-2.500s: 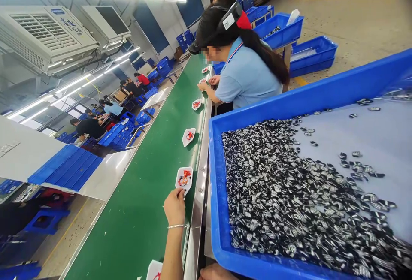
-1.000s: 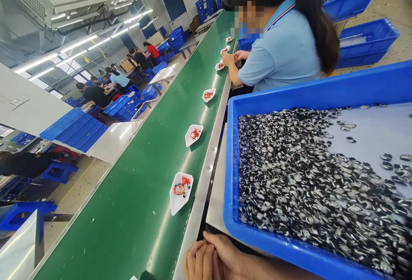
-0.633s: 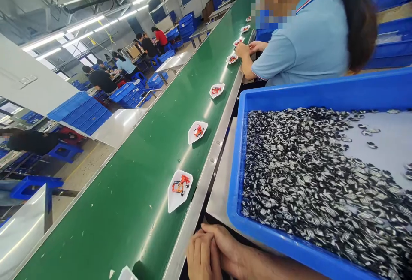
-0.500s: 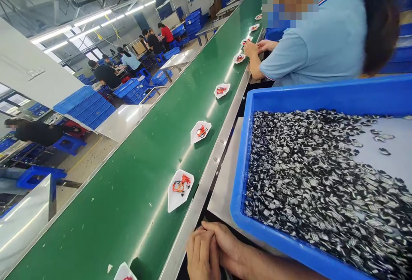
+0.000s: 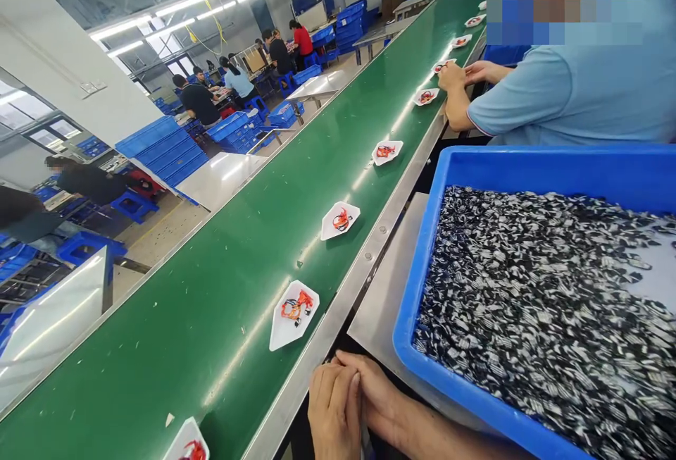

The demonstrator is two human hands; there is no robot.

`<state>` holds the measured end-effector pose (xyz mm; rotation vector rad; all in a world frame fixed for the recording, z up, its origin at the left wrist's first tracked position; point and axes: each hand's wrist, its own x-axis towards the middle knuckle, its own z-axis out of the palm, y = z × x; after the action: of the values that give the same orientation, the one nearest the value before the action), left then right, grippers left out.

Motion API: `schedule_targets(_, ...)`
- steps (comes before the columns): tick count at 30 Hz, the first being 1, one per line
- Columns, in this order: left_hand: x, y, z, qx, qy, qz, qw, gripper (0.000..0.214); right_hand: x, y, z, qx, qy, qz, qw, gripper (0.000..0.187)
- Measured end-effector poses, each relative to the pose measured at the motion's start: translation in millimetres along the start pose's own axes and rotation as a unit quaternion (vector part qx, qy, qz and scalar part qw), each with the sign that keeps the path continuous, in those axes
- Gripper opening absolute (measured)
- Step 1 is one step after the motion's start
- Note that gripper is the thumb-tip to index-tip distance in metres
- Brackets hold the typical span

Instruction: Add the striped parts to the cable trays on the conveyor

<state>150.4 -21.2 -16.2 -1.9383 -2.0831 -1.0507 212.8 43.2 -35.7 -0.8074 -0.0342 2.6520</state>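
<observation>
My left hand and my right hand are held together beside the conveyor's metal rail, at the bottom of the view. Both have their fingers curled and pressed together, the left in front of part of the right. Whatever may be between the fingers is hidden. Just beyond them, on the green belt, lies a white angular tray with red, orange and black small pieces in it. Another white tray is cut off at the lower edge. To the right stands a blue bin filled with many small black-and-white striped pieces.
A metal rail borders the belt. Farther up sit more trays, such as one white tray. A co-worker in a light blue shirt has hands at a far tray. Blue crates and other seated people are across the belt.
The view has swung left, so the bin and the co-worker sit farther right in the picture. Along the rail, the trays have come nearer. My hands stay together by the rail.
</observation>
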Motion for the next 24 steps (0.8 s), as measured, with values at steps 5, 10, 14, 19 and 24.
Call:
schedule_targets(5, 7, 7, -6.2, 0.008, -0.011, -0.004, 1.000, 0.017, -2, -1, 3, 0.007, 0.015, 0.005, 1.000, 0.018)
schedule_targets(10, 11, 9, -8.6, 0.017, -0.018, -0.001, 1.000, 0.022, 2, -1, -1, 0.020, 0.023, 0.005, 1.000, 0.017)
schedule_targets(14, 15, 10, -10.6, 0.002, -0.037, -0.031, 0.999, 0.019, 3, 1, -5, 0.018, 0.012, 0.001, 1.000, 0.017)
schedule_targets(19, 27, 6, -13.9, -0.032, -0.063, -0.103, 0.992, 0.015, 3, 2, -7, -0.028, -0.014, -0.026, 0.999, 0.017)
schedule_targets(24, 64, -12, -17.6, -0.004, -0.046, -0.140, 0.989, 0.022, 2, -1, -2, -0.065, 0.018, 0.022, 0.997, 0.020)
